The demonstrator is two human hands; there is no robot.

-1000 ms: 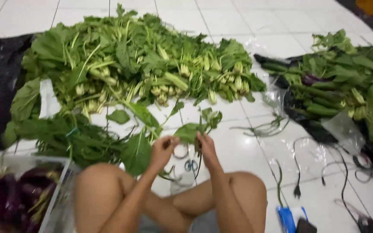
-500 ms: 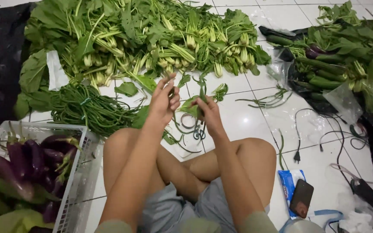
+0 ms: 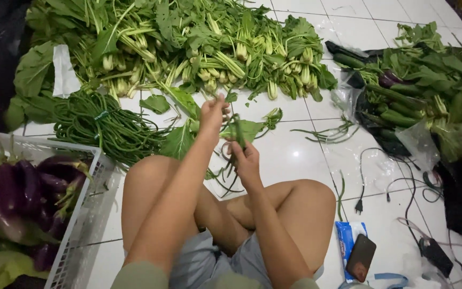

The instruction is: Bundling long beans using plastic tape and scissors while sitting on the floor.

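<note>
I sit cross-legged on a white tiled floor. My left hand (image 3: 213, 114) is raised, fingers pinched on the stems of a small bunch of leafy greens (image 3: 247, 128). Just below and to the right, my right hand (image 3: 246, 160) grips the same bunch, whose thin stems trail down between my knees. Beyond my hands lies a big heap of leafy greens with pale stalks (image 3: 188, 48). A coiled bundle of long green beans (image 3: 102, 126) rests to the left of my hands.
A white plastic basket (image 3: 84, 214) with purple eggplants (image 3: 22, 187) stands at the left. More greens and cucumbers lie on dark plastic (image 3: 418, 91) at the right. Black cables with a plug (image 3: 358, 206), a phone (image 3: 361, 257) and a blue packet (image 3: 346, 238) lie beside my right knee.
The view has tilted down and closer, bringing the eggplant basket and my legs into sight. My hands stay on the small bunch, the left one lifting a little higher.
</note>
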